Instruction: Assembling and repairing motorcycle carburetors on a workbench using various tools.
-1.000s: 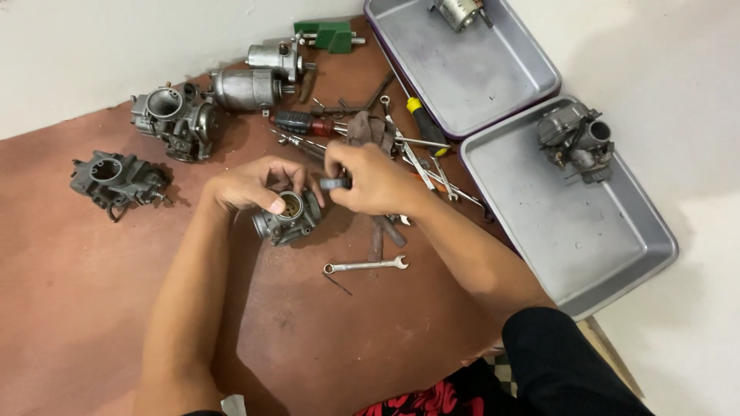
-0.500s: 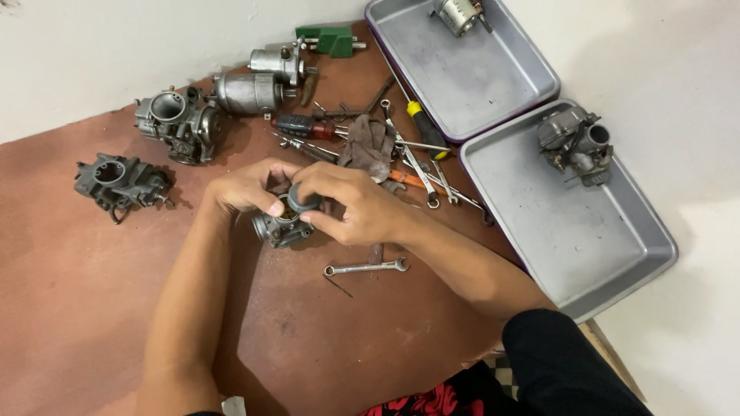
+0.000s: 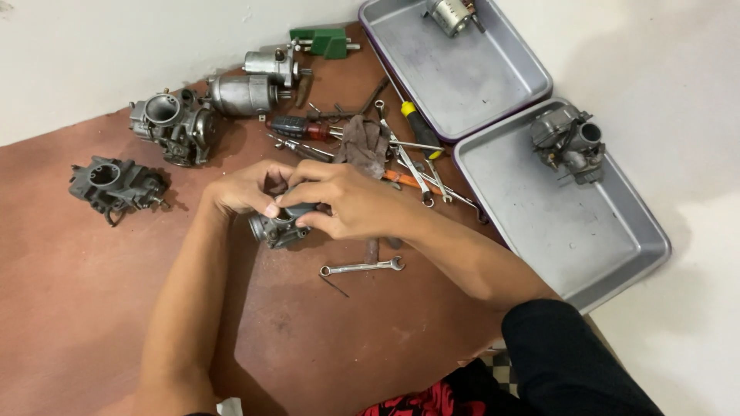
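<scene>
Both hands meet over a small grey metal carburetor body sitting on the reddish-brown mat. Left hand is curled narrow, fingers bent down onto the top left of the carburetor body, thumb tip near the right hand's fingertips. Right hand is cupped narrow too, wrapping the carburetor's right side, fingers pinching at its top; whether a small part sits between those fingertips is hidden. Left forearm runs up from the bottom edge, right forearm comes in from the lower right out of a black sleeve, both wrists angled inward so the hands close over the carburetor body.

Everything else, placed from the carburetor body: a silver open-end wrench lies just below right of it, flat on the mat. A dark carburetor casting sits well left. A larger grey carburetor is up left, with a cylindrical metal motor housing beside that. Up right is a pile of wrenches and screwdrivers with a brown rag on it. Further right, a steel tray holds another grey carburetor; a second steel tray lies above that one.
</scene>
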